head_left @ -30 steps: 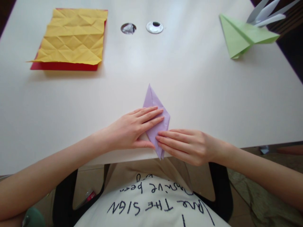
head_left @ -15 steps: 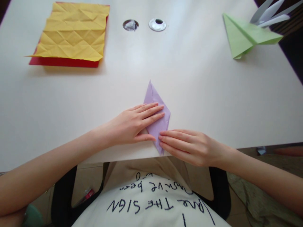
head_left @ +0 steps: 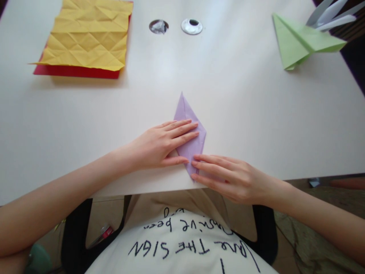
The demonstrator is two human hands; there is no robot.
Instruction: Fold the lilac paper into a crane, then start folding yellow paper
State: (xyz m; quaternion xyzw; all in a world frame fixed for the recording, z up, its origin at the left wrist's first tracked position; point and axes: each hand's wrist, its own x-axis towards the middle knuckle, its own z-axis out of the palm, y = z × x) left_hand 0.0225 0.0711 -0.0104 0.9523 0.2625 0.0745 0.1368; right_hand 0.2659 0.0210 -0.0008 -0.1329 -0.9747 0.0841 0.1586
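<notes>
A folded lilac paper point(head_left: 189, 131), shaped like a narrow kite, is being pressed flat against the white surface point(head_left: 242, 114) close to its near edge, its long tip pointing away from the person. The left hand point(head_left: 159, 146) is being laid across the lilac paper's middle, fingers point(head_left: 182, 129) stretched out straight and held together, thumb lying along the paper's lower left edge. The right hand point(head_left: 228, 177) is being held at the lilac paper's near tip, its fingertips point(head_left: 196, 164) touching that lower corner, the fingers extended and slightly apart. Neither grip is being closed around anything: both are being kept open and flat, with only the pads in contact with the sheet.

Well beyond the lilac paper and to its left, a creased yellow sheet point(head_left: 88, 36) is being carried on top of a red sheet point(head_left: 75, 71). Straight beyond the lilac paper, two round holes point(head_left: 192, 26) are being shown in the surface. Far to the lilac paper's right, a folded green paper point(head_left: 299, 42) is being rested near the surface's edge.
</notes>
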